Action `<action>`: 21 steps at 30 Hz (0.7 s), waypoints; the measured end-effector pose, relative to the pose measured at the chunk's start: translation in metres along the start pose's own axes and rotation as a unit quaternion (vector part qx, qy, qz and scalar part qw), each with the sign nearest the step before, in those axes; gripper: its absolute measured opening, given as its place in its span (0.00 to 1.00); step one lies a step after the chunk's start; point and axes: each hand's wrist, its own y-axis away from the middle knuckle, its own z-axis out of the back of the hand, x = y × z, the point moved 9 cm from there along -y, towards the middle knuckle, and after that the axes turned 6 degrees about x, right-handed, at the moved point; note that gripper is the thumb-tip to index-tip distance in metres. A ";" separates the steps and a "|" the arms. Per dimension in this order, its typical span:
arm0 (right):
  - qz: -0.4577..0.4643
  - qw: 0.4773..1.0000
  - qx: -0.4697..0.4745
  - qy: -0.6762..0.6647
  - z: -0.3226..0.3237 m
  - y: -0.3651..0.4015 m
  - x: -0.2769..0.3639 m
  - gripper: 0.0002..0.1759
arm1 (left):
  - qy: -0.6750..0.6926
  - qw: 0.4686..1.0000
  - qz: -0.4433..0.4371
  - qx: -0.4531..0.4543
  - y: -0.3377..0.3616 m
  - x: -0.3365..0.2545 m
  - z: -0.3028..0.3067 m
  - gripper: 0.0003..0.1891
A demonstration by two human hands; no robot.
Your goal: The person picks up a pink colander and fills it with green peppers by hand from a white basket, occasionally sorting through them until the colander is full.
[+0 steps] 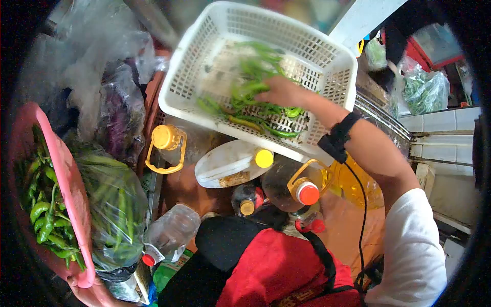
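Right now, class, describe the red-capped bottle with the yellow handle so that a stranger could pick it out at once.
Find the white basket where the right hand touches green chillies. Bottles crowd just below its near edge, and the one under the wrist is the clear bottle. It alone pairs a red cap with a yellow carry handle.

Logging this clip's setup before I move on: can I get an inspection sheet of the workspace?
Surface: brown surface, mostly covered.
Job's things: white plastic lattice basket holding long green chili peppers; pink plastic basin with more.
Clutter: clear oil bottles with yellow and red caps; clear plastic bags of greens; red and black bag.
Fingers: right hand among basket's peppers, blurred; left hand under basin rim, grip unclear.
Cables: black cable from black wrist strap.
Surroundings: white tiled ledge.
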 end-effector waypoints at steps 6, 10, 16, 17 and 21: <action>-0.046 0.983 -0.179 0.016 0.090 0.007 -0.035 0.18 | -0.062 0.998 -0.027 -0.013 -0.003 0.008 -0.017 0.24; -0.041 0.989 -0.127 0.063 0.064 0.010 -0.007 0.17 | -0.060 0.996 -0.027 -0.052 -0.001 0.007 -0.010 0.24; 0.006 0.988 0.026 0.150 -0.044 0.011 0.031 0.13 | -0.030 0.999 -0.009 -0.006 -0.002 0.000 -0.002 0.24; 0.006 0.989 0.026 0.148 -0.048 0.006 0.034 0.13 | -0.031 0.999 -0.008 -0.006 -0.002 -0.001 -0.001 0.24; -0.051 0.973 0.075 0.213 -0.057 -0.001 0.031 0.11 | -0.014 0.999 0.001 -0.049 -0.002 0.004 -0.002 0.24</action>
